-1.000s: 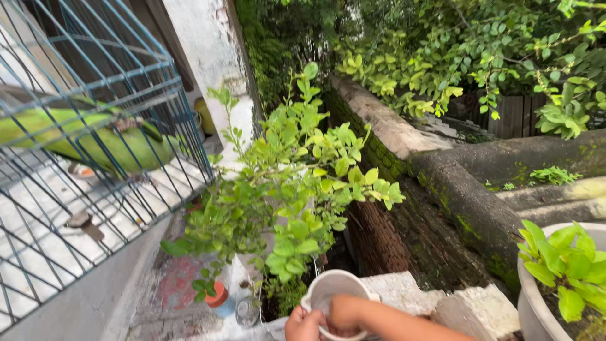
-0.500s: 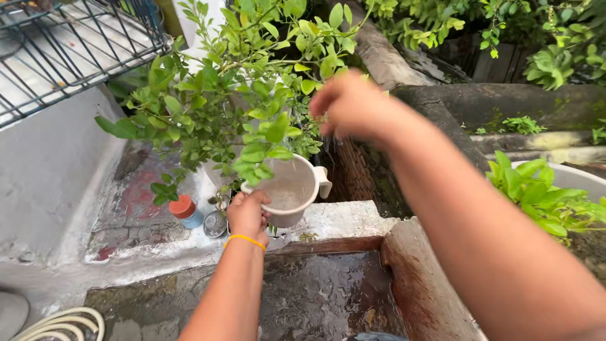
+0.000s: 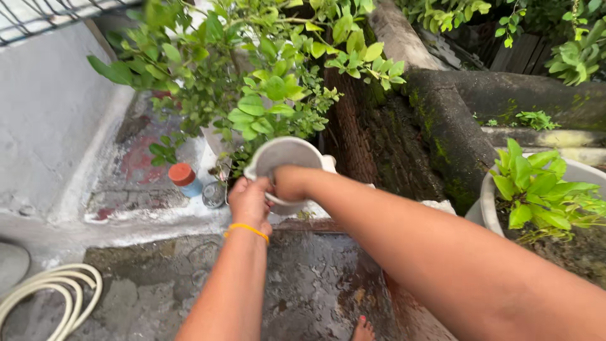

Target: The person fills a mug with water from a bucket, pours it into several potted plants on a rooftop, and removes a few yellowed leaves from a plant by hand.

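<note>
From the head camera, looking down, the person holds a pale plastic jug (image 3: pixel 287 158) out in front, just above the middle of the view. The left hand (image 3: pixel 249 202) is wrapped closed around the jug's near side at about 7 o'clock of its rim, with a yellow band (image 3: pixel 247 229) on that wrist. The right hand (image 3: pixel 291 182) reaches in from 4 o'clock, its forearm crossing the lower right of the frame; the hand dips over the jug's near rim and its fingers are hidden inside, so I cannot tell whether they are curled or spread.

The jug sits tilted toward the person, its mouth half in view, directly below the leafy branches of a green shrub (image 3: pixel 265 82) that fills the 12 o'clock area. At 9 o'clock of the jug, on a pale ledge, stands a small bottle with an orange cap (image 3: pixel 183 177), with a small clear round container (image 3: pixel 213 194) just beside it.

At 3 o'clock, a white pot (image 3: pixel 489 202) holds a bright green plant (image 3: pixel 536 189), close to a mossy dark wall (image 3: pixel 442 120). Below the hands lies wet concrete ground (image 3: pixel 303 290). A coiled pale hose (image 3: pixel 50 297) rests at 8 o'clock, and a bare toe (image 3: pixel 363 328) shows at 6 o'clock.
</note>
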